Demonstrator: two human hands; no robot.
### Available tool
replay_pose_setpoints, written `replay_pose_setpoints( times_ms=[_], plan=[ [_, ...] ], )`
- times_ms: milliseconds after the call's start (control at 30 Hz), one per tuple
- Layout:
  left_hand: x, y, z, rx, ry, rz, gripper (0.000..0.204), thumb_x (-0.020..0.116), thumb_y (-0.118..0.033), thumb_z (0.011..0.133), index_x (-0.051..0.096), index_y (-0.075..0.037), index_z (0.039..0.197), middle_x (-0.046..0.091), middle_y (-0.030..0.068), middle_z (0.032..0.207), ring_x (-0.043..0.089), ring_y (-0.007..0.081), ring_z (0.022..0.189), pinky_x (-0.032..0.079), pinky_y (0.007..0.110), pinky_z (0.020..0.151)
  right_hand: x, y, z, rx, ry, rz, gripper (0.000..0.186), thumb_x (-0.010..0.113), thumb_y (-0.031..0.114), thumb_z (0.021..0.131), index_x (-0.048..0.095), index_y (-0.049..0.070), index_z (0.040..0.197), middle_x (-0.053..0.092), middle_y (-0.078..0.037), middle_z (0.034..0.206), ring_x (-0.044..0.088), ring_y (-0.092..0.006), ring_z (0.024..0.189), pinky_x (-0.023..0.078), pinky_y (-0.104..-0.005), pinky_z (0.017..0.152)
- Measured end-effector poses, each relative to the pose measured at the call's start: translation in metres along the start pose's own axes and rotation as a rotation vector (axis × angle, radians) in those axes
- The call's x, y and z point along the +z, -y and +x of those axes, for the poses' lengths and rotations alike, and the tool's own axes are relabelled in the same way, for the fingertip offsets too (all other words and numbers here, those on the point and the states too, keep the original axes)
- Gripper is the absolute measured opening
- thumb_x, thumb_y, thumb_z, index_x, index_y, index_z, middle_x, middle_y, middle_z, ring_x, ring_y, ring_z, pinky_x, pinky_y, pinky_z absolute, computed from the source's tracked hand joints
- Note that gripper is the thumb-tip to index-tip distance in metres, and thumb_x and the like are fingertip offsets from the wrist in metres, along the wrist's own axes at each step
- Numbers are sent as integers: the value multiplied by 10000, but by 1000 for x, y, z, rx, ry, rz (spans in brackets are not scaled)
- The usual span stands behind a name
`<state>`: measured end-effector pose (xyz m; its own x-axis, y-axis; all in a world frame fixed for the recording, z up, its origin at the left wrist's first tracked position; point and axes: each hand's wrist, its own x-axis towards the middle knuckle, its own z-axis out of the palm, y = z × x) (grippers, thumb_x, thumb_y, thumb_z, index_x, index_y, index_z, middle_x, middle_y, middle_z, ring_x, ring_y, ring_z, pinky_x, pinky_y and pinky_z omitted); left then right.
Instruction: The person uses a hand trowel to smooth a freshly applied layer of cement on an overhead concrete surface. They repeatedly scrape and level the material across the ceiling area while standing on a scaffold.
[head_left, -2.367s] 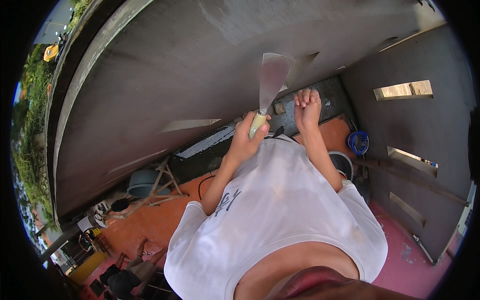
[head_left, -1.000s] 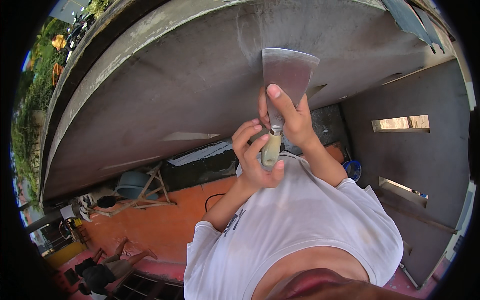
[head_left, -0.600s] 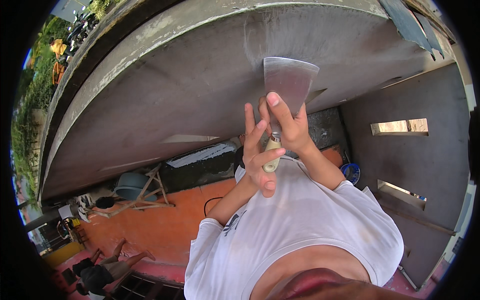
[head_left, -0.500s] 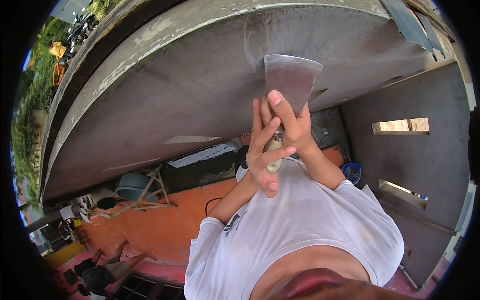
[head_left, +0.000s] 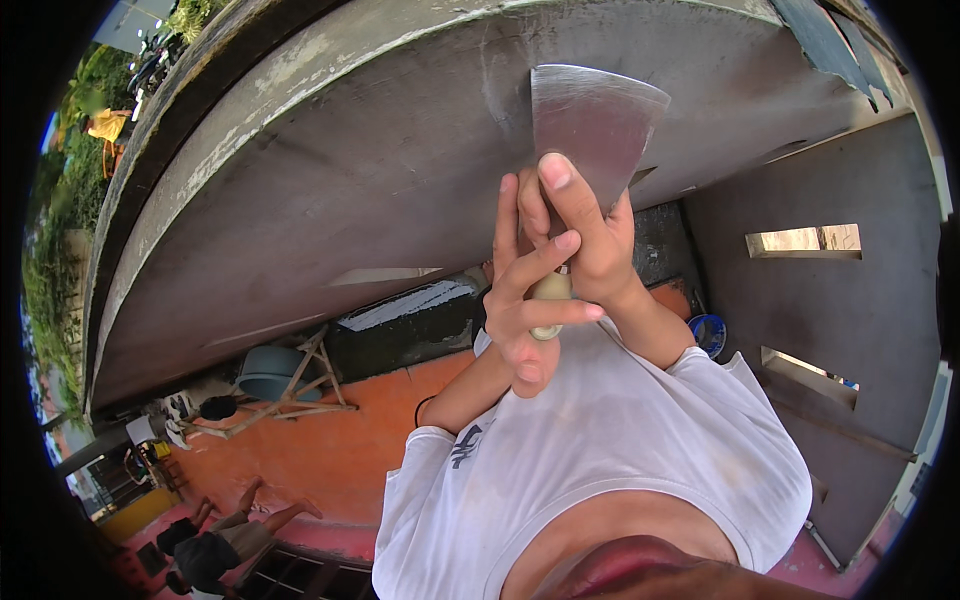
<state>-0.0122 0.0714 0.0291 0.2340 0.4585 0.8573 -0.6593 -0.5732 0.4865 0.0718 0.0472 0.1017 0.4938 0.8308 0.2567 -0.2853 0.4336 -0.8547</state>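
My right hand (head_left: 595, 250) grips the metal scraper (head_left: 595, 120) at its wide blade, thumb pressed on the near face and other fingers behind. The blade points up, in front of the grey concrete wall. My left hand (head_left: 520, 310) has its fingers stretched apart, lying around and partly over the pale handle (head_left: 548, 287), which shows between them; whether the palm touches it is hard to tell.
The grey wall (head_left: 300, 180) curves across the top; a side wall (head_left: 830, 300) has narrow openings. Behind me are a basin (head_left: 262, 375) by a wooden trestle (head_left: 310, 385), a blue bucket (head_left: 710, 330), orange floor (head_left: 270, 450) and two people (head_left: 215, 550) at lower left.
At first my left hand gripped the handle and my right was empty. Then my right hand took the blade and my left fingers spread. Since half a second ago the scraper has risen slightly.
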Motion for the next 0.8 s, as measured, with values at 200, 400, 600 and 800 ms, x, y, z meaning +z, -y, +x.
replay_pose_setpoints(
  times_ms=[200,400,600,800],
  plan=[
    [-1,-7,-16,-76,53,6,678,162,-609,965,676,-182,853,450,137,1435,262,540,1351,159,688,1102,-5,-10,-10,54,-36,-29,329,503,186,987,489,87,674,441,42,567,389,-52,535,300,-244,485],
    [3,0,8,25,-7,-17,688,128,-521,969,723,-185,891,558,187,1313,477,461,1244,116,680,1122,3,7,5,-31,15,-35,382,481,256,990,468,84,648,451,5,548,394,-71,492,315,-242,457],
    [3,0,1,42,-11,11,601,198,-483,934,727,-198,919,554,204,1315,498,437,1232,122,689,1110,3,3,-2,6,-21,-74,384,473,272,987,467,83,653,441,12,553,392,-69,503,303,-242,455],
    [10,-2,3,34,-30,15,561,221,-465,917,720,-209,908,545,196,1320,498,414,1235,134,694,1102,6,13,1,57,-68,-64,391,506,255,964,459,92,612,435,13,541,395,-77,495,316,-252,454]
  ],
)
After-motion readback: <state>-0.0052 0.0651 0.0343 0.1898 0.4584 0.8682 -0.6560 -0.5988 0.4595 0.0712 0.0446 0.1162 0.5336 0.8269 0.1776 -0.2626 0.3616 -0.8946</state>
